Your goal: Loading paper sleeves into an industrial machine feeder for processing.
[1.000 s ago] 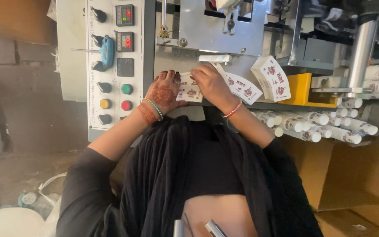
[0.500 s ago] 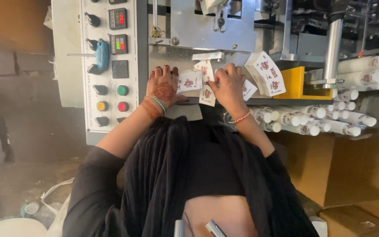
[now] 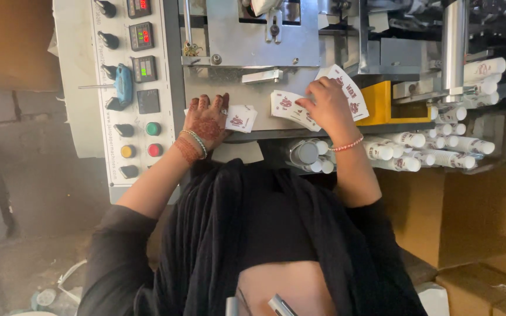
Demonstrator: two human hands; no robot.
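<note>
My left hand (image 3: pixel 206 120), with dark patterns on its skin and bangles at the wrist, lies flat with fingers spread on the grey machine shelf (image 3: pixel 265 99). Its thumb side touches a small stack of white printed paper blanks (image 3: pixel 241 117). My right hand (image 3: pixel 326 105), with a pink bead bracelet, grips a fan of curved printed paper blanks (image 3: pixel 288 108) on the same shelf. A further bundle of blanks (image 3: pixel 352 93) leans behind it against a yellow part (image 3: pixel 379 102).
A control panel (image 3: pixel 139 88) with knobs, coloured push buttons and small displays stands left of the shelf. Rows of stacked white paper cups (image 3: pixel 423 149) lie on their sides to the right. Brown cardboard boxes (image 3: pixel 469 216) fill the lower right. Metal machine parts (image 3: pixel 265 29) rise behind.
My right hand has slid to the right along the shelf with the fanned blanks. My left hand stays flat near the small stack.
</note>
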